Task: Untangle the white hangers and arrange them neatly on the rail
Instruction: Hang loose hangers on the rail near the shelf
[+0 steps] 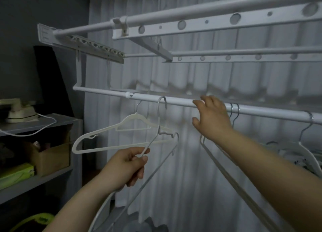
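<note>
A white rail runs across the middle of the view. My left hand grips the shoulder of a white hanger whose metal hook sits just below the rail. Behind it, a cream hanger hangs from the rail by its own hook. My right hand reaches up with fingers spread, its fingertips touching the rail. Two thin hangers hang just right of that hand, their hooks over the rail. Another white hanger hangs at the far right.
A ceiling drying rack with perforated bars spans the top. White curtains hang behind the rail. On the left, a grey shelf carries an iron with a cord, a cardboard box and a green pack.
</note>
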Demonstrator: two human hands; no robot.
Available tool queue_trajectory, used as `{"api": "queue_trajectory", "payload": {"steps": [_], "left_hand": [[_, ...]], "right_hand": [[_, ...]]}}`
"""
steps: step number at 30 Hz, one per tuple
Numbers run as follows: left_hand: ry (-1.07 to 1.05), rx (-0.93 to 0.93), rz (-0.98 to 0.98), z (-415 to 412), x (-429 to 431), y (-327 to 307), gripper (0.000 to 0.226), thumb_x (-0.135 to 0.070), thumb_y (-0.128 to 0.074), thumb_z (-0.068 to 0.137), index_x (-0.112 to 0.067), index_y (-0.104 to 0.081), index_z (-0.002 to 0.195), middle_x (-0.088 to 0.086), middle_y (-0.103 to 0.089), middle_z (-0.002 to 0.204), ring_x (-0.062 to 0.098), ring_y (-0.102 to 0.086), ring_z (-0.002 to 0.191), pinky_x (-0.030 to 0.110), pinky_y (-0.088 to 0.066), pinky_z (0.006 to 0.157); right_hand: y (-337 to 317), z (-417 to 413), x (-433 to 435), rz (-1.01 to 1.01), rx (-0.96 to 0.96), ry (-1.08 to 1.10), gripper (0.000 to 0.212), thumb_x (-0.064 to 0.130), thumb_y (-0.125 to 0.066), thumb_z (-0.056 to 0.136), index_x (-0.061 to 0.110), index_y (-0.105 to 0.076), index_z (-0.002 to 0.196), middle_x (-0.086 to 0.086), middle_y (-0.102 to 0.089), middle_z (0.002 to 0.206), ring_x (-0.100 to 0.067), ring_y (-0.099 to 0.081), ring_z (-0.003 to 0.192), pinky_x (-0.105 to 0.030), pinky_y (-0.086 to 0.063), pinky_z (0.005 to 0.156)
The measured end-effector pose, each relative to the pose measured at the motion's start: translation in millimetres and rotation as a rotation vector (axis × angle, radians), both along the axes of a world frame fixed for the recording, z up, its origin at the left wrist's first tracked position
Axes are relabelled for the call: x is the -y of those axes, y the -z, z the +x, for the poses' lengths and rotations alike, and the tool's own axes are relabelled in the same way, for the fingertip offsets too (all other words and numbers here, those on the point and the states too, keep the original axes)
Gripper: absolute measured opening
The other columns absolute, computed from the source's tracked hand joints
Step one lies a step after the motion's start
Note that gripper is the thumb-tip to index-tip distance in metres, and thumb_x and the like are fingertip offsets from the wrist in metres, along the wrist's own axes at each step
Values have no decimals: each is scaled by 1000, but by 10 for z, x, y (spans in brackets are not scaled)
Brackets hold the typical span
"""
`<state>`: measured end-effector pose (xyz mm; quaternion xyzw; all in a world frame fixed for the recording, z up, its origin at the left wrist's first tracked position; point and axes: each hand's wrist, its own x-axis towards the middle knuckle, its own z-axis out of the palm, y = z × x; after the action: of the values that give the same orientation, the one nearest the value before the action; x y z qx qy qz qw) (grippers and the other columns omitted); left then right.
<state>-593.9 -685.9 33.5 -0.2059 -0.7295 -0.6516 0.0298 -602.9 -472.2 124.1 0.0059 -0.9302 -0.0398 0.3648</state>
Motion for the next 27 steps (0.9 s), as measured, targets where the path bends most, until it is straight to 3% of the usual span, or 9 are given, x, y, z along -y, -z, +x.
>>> {"api": "queue_trajectory", "payload": {"steps": [3, 8, 14, 19, 23, 25, 27], "left_hand": [[-5, -29, 22, -149, -113, -97, 22, -2, -44, 91, -18, -57, 88, 1, -48, 32, 9, -34, 24, 16, -27, 33], [32, -84, 10, -420, -304, -268, 22, -3, -43, 92, -21, -55, 89, 0, -50, 32, 7, -35, 24, 16, -28, 32], [105, -88, -24, -835, -547, -267, 18, -3, -44, 92, -10, -55, 104, -1, -51, 33, 7, -35, 23, 16, -28, 32], [188, -41, -84, -1034, -606, -172, 15, -5, -45, 92, -14, -55, 98, -2, -53, 33, 6, -38, 24, 14, -28, 32], [222, -58, -266, -1085, -481, -177, 9, -22, -48, 92, -28, -55, 92, -7, -62, 50, 2, -51, 38, 14, -37, 39], [118, -151, -297, -1147, -364, -207, 7, -29, -50, 90, -30, -55, 94, -11, -63, 64, -2, -58, 54, 7, -40, 48], [-78, -315, -290, -1226, -214, -250, 12, -29, -52, 88, -30, -59, 98, -16, -60, 75, 5, -62, 79, 8, -42, 62]], "right_hand": [[-73, -115, -186, 3, 60, 80, 59, 30, -50, 88, 16, -29, 141, -7, -29, 148, -24, -22, 137, -36, -8, 115], [-157, -148, -362, 86, 97, 116, 57, 33, -48, 89, 18, -28, 140, -5, -39, 141, -24, -36, 129, -33, -20, 108], [-164, -200, -374, 137, 100, 127, 57, 36, -45, 91, 21, -24, 142, -1, -38, 140, -22, -37, 127, -32, -23, 105], [-171, -310, -272, 103, 66, 84, 57, 36, -46, 91, 22, -24, 142, 1, -36, 142, -21, -35, 128, -30, -21, 103], [-152, -442, -128, 73, 27, 43, 62, 39, -47, 90, 20, -23, 143, -1, -33, 145, -22, -33, 130, -30, -20, 106], [-154, -510, -25, 62, -26, -3, 65, 45, -49, 88, 16, -28, 142, -4, -37, 144, -25, -36, 129, -33, -23, 106], [-166, -577, 76, 43, -61, -34, 65, 46, -50, 88, 15, -31, 141, -6, -40, 142, -26, -39, 128, -34, -25, 105]]}}
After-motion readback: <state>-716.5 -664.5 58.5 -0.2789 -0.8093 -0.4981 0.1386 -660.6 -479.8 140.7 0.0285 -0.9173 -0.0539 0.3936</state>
